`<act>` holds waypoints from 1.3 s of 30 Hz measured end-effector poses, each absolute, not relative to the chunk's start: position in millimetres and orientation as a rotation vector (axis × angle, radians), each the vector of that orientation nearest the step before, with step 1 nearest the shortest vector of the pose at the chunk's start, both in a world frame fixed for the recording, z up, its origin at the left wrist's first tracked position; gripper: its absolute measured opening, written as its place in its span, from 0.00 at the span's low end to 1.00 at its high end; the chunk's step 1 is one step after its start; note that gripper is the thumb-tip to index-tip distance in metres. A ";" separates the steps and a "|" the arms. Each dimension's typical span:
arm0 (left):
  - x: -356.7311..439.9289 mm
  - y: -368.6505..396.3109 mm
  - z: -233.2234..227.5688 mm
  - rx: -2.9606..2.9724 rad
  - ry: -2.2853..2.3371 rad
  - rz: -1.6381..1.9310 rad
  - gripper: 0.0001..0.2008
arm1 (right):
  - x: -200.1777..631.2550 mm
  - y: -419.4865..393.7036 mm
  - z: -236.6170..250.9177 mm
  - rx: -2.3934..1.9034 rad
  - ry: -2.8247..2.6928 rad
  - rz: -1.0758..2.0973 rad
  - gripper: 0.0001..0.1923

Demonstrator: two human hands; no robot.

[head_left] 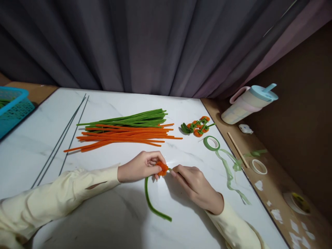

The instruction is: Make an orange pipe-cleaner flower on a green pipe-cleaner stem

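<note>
The blue basket (11, 109) is cut off by the left edge, its contents barely showing. The left hand (138, 166) covers part of the orange pipe-cleaner piece (163, 168). Both sleeves run off the bottom edge.

On the table (109, 214) the two hands meet near the middle, the left hand (138, 166) just left of the right hand (193, 183), with a curled stem (151, 204) lying nearer than them. Behind them lies a bundle of pipe cleaners (124, 129), and thin wires (64, 135) are left of it. Far right, off the table, stands a cup (246, 103); a tape roll (211, 143) lies on the table's right side, and a basket (12, 107) is far left.
</note>
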State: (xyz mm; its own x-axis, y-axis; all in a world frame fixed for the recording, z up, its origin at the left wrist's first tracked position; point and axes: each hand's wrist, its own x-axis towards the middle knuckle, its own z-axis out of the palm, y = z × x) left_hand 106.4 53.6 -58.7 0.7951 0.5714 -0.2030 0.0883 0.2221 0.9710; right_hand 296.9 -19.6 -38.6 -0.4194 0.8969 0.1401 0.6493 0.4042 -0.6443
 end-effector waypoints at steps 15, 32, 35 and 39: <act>105.6 45.8 -59.2 2.227 0.593 0.503 0.09 | 290.4 -24.1 -43.0 -1.254 -2.207 0.689 0.14; 106.3 45.9 -52.1 1.963 0.679 0.435 0.07 | 292.2 -25.8 -38.5 -1.278 -2.027 0.800 0.16; 107.7 46.4 -49.9 1.682 0.688 0.255 0.06 | 292.3 -25.1 -38.3 -1.288 -2.020 0.820 0.17; 107.4 44.0 -50.3 1.994 0.765 0.340 0.06 | 289.9 -20.8 -33.4 -1.405 -2.030 0.984 0.16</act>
